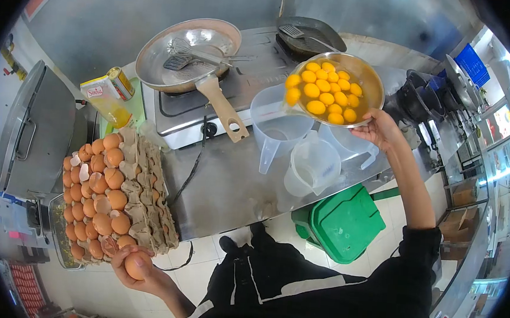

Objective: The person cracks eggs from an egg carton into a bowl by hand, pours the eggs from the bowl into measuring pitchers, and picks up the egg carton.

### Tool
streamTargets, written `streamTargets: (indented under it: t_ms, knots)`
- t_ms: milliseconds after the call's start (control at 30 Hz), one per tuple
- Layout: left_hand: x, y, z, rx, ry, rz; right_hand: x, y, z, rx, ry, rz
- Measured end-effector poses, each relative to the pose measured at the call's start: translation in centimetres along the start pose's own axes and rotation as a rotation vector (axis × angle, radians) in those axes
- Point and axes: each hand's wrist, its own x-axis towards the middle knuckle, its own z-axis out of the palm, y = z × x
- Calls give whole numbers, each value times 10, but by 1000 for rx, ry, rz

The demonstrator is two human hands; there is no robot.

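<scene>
My right hand grips the near rim of a metal bowl. Several yolks lie in clear egg white inside it, and the bowl tips left over a clear plastic jug. My left hand holds a brown egg at the front corner of the stacked cardboard egg trays. Brown eggs and some broken shells fill the left part of the top tray.
Two more plastic jugs stand on the steel counter. Behind are a frying pan with whisk and spatula, and a grill pan. A green lidded bin stands below. Black pans sit right.
</scene>
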Motion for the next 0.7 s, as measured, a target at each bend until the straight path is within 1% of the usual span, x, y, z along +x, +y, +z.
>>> streamTargets:
  t_ms: [233, 467, 667, 700]
  knots:
    - [-1, -3, 3, -1, 23, -9, 4, -6, 3, -104, 40, -34]
    - [-2, -7, -5, -8, 5, 16, 10, -12, -2, -134, 22, -5]
    - [-3, -9, -15, -27, 10, 13, 20, -17, 2, -221, 34, 4]
    - [-4, -9, -17, -26, 12, 12, 18, -18, 7, -250, 75, -34]
